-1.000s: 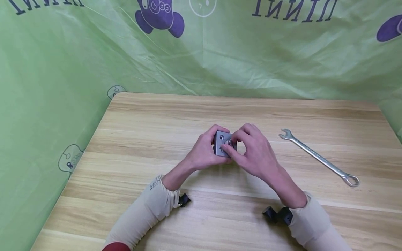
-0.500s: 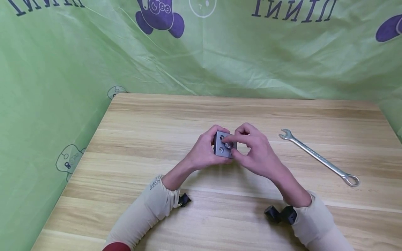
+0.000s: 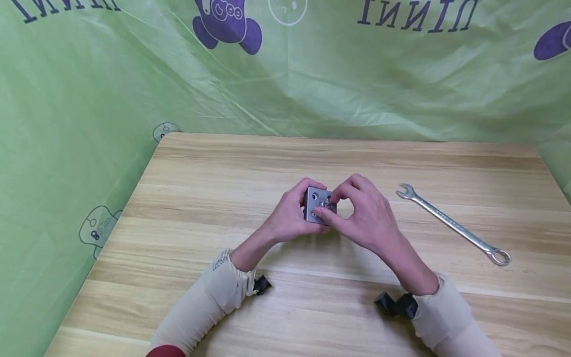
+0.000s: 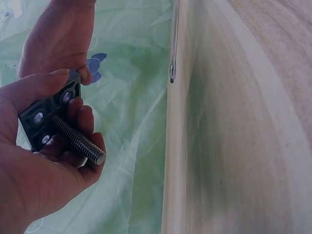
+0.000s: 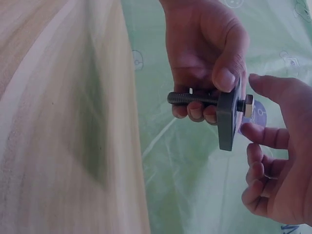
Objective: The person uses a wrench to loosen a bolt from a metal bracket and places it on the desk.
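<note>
In the head view my left hand grips a small grey square plate by its edges, above the table. Several round holes sit near the plate's corners. A hex bolt runs through its middle, its head facing my right hand. The threaded shank sticks out on the other side, beside my left fingers. In the right wrist view my right thumb and forefinger stand on either side of the bolt head, with a small gap showing on both sides. The plate's dark underside appears in the left wrist view.
To the right of my hands a combination wrench lies slantwise on the wooden table. Green printed cloth hangs behind the table and along its left side. Black wrist cameras hang below my sleeves.
My right forefinger reached across the bolt head half a second ago and has since drawn back to the right, while the thumb moved left over the plate. My left hand and the plate stay put.
</note>
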Demonstrator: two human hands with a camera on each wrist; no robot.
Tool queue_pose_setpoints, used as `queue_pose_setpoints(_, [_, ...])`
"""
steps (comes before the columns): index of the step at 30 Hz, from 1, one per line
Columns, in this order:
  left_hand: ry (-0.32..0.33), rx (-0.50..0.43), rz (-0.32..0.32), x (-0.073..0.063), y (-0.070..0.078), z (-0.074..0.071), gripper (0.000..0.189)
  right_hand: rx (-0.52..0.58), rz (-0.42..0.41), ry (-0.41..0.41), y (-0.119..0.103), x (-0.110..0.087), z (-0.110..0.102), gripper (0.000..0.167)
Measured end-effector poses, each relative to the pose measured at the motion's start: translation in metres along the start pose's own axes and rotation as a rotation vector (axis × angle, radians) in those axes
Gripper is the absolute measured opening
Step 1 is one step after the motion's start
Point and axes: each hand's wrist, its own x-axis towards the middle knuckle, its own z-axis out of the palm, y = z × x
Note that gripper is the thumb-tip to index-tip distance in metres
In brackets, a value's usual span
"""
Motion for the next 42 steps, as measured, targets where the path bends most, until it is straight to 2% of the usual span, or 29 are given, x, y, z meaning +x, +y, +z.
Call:
queue_pose_setpoints(4, [0.001,0.008,0.009,0.000,0.001,0.000,0.068,-0.010,-0.026,0.026,-0.001,-0.001,0.002,0.029])
queue_pose_setpoints(8, [0.008,0.016,0.012,0.000,0.001,0.000,0.069,0.000,-0.071,0.047,-0.002,0.000,0.002,0.022])
queue_pose_setpoints(13, [0.008,0.013,0.011,0.000,0.000,0.000,0.070,0.053,-0.099,0.011,-0.002,0.001,-0.003,0.015])
queue_pose_setpoints(19, [0.002,0.006,0.018,0.000,0.000,0.000,0.070,0.153,-0.122,-0.056,-0.001,0.002,-0.007,0.023])
queue_pose_setpoints(25, [-0.006,0.003,0.040,0.000,0.000,0.001,0.069,0.184,-0.178,-0.062,0.002,0.002,-0.005,0.031])
queue_pose_setpoints(30, [-0.001,-0.003,0.034,-0.001,0.000,0.001,0.068,0.171,-0.137,-0.077,0.001,0.001,-0.006,0.034])
queue_pose_setpoints(37, [0.008,0.008,0.022,-0.001,0.000,0.001,0.068,-0.002,-0.041,-0.005,0.000,-0.001,-0.001,0.034])
queue_pose_setpoints(42, [0.008,0.024,0.023,-0.001,0.001,0.001,0.068,-0.072,0.009,0.002,-0.002,-0.002,0.004,0.040])
